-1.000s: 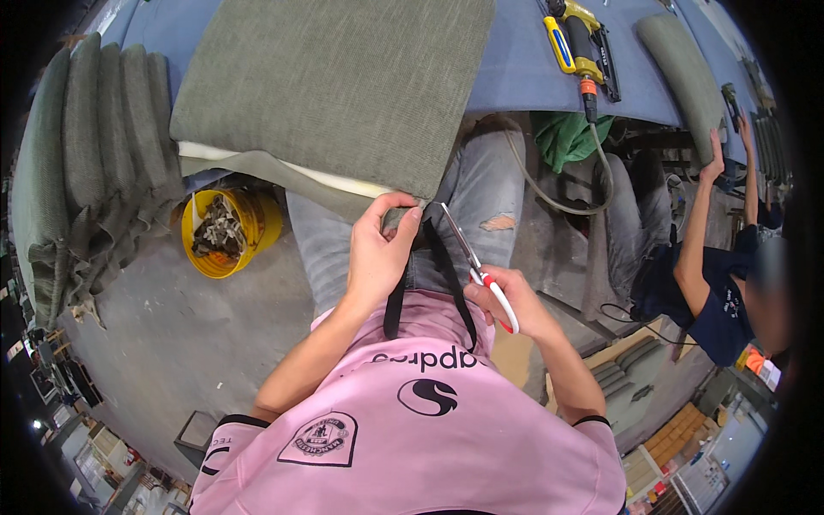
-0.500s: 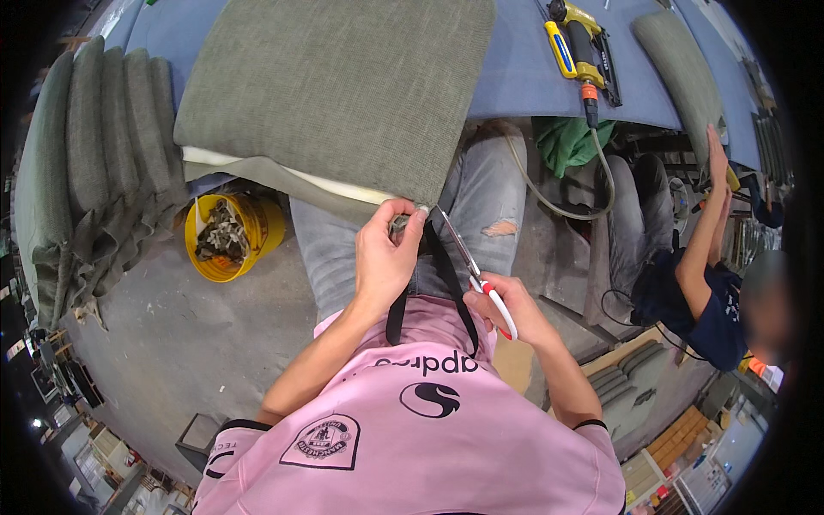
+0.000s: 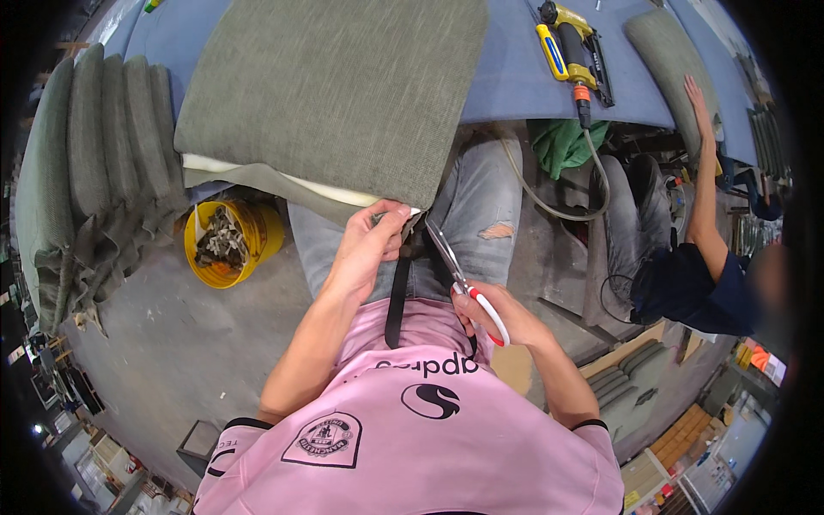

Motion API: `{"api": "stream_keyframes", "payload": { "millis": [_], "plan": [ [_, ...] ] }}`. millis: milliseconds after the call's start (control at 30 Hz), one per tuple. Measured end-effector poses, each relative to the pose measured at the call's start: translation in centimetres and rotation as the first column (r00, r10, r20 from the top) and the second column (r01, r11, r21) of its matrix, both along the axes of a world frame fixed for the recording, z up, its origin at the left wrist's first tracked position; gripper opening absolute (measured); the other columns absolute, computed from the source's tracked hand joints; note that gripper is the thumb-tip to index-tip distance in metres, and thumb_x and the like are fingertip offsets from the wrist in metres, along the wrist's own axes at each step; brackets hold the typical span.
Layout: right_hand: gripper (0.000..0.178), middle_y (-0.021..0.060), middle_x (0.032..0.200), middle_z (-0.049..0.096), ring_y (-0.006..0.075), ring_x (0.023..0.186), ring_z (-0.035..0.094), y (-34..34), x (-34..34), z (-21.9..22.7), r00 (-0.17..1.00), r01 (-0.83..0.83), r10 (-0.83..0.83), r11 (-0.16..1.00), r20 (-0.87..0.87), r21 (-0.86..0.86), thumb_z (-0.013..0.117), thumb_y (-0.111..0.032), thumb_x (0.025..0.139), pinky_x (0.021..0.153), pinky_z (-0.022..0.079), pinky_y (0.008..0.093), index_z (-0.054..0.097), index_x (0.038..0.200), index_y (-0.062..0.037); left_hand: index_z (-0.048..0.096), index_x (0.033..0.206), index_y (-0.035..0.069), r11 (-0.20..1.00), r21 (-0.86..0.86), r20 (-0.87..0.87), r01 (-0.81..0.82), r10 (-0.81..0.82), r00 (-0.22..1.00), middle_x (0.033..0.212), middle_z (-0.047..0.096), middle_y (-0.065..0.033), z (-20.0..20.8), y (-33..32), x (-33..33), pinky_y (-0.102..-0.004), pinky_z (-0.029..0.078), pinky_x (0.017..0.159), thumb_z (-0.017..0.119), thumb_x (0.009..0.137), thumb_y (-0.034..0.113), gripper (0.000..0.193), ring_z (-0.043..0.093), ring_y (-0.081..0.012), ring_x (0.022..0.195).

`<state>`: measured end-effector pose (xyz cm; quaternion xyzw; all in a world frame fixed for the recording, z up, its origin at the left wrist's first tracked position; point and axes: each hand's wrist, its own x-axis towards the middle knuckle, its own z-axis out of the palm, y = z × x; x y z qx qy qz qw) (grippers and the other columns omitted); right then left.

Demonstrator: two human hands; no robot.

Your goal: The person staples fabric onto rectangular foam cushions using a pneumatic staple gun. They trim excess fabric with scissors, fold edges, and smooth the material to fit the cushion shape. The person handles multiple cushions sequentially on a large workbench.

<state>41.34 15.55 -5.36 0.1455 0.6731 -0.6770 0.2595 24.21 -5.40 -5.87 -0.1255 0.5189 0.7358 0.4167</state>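
Note:
A large cushion in grey-green woven fabric (image 3: 330, 94) lies on the blue-covered table, its near edge hanging over toward my lap. Along that edge the cover gapes, and white filling (image 3: 283, 182) shows above a loose fabric flap (image 3: 257, 182). My left hand (image 3: 371, 236) pinches the fabric at the cushion's near right corner. In my right hand (image 3: 499, 316) are scissors (image 3: 452, 262) with white and red handles. Their blades point up at that same corner, just right of my left fingers. Whether the blades touch the fabric I cannot tell.
A yellow bucket (image 3: 273, 236) of fabric scraps stands on the floor at left. Several covered cushions (image 3: 81, 129) lean beside it. A nail gun (image 3: 577, 47) with an air hose and a yellow-handled tool (image 3: 552, 53) lie on the table. A co-worker (image 3: 695, 283) touches another cushion (image 3: 665, 69) at right.
My left hand has shifted slightly left and my right hand with the scissors slightly left and down. The co-worker's arm has reached farther up along the other cushion.

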Motion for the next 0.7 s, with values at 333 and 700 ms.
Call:
{"api": "stream_keyframes", "payload": {
  "millis": [333,700],
  "plan": [
    [0.05,0.0059,0.065,0.064,0.0185,0.058,0.066,3.0,-4.0,2.3,0.945,-0.321,0.324,0.885,0.049,0.337,0.068,-0.049,0.112,0.059,0.05,0.0391,0.066,0.09,-0.0039,0.066,0.109,0.009,1.0,0.02,-0.006,-0.013,0.013,1.0,0.076,0.041,0.012,0.2,0.0,0.3,-0.0252,0.023,0.057,0.071,0.112,0.021,0.014,0.031,-0.0013,0.061],
    [0.057,0.0039,0.065,0.061,0.0163,0.058,0.065,5.4,-5.2,3.1,0.884,-0.459,0.462,0.834,0.068,0.305,0.061,-0.06,0.114,0.056,0.048,0.0362,0.061,0.091,-0.0074,0.067,0.11,0.007,0.994,0.099,0.095,-0.049,0.04,0.995,0.078,0.044,0.0105,0.0,-0.7,0.6,-0.0235,0.027,0.056,0.072,0.11,0.019,0.013,0.035,-0.0011,0.062]
  ]
}}
